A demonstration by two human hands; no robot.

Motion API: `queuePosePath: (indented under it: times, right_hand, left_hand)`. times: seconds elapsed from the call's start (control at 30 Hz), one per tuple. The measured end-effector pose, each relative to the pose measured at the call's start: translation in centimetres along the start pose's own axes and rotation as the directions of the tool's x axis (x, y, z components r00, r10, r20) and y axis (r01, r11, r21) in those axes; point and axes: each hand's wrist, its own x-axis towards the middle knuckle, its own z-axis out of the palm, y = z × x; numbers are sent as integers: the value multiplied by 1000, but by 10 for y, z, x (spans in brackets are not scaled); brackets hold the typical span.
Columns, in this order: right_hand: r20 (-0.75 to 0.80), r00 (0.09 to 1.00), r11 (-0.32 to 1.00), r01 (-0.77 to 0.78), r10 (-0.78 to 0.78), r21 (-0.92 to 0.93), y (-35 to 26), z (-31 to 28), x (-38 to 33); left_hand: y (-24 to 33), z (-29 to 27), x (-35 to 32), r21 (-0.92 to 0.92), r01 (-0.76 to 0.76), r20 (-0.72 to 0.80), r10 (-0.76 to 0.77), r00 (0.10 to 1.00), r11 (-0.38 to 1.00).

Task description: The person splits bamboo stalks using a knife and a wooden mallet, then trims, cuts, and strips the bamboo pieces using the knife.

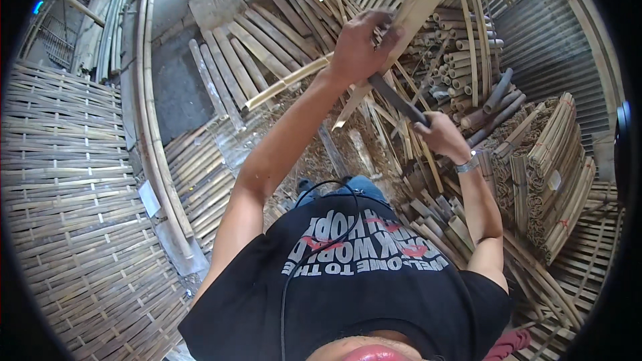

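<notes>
My left hand (361, 47) is raised ahead of me, its fingers closed round a wide, pale split bamboo slat (420, 10). The slat slants from the upper right down past my wrist to a cut lower end. In my right hand (441, 136) is the handle of a long knife with a dark, straight blade (398, 99). The blade points up and left, and its tip end meets or overlaps the slat just below my left hand; whether it bites into the bamboo I cannot tell. A band (467, 166) circles my right wrist.
Split bamboo pieces (257, 40) lie in rows ahead. Cut bamboo poles (461, 67) are piled at the far right, near tied bundles of bamboo strips (552, 140). A woven bamboo panel (67, 187) stands at the left beside long poles (148, 120). Shavings litter the ground (358, 137).
</notes>
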Motion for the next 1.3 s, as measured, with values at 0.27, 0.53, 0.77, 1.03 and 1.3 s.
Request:
queuePosePath:
  times: [0.27, 0.53, 0.77, 1.03, 1.3]
  right_hand:
    - [540, 814, 655, -291, -212, 697, 26, -1, -12]
    - [618, 712, 289, -546, -335, 786, 30, -1, -31]
    - [606, 731, 247, -554, -314, 795, 30, -3, -41]
    - [548, 803, 345, -459, -233, 819, 13, 11, -57]
    - [140, 984, 510, -63, -113, 858, 4, 83, -47]
  left_hand:
    - [13, 9, 5, -339, 90, 24, -87, 996, 936]
    - [49, -29, 17, -571, 255, 266, -118, 957, 780]
    - [60, -43, 8, -651, 255, 218, -146, 965, 715]
    - [60, -14, 10, -763, 151, -150, -400, 904, 628]
    - [24, -21, 2, -799, -21, -478, -612, 631, 602]
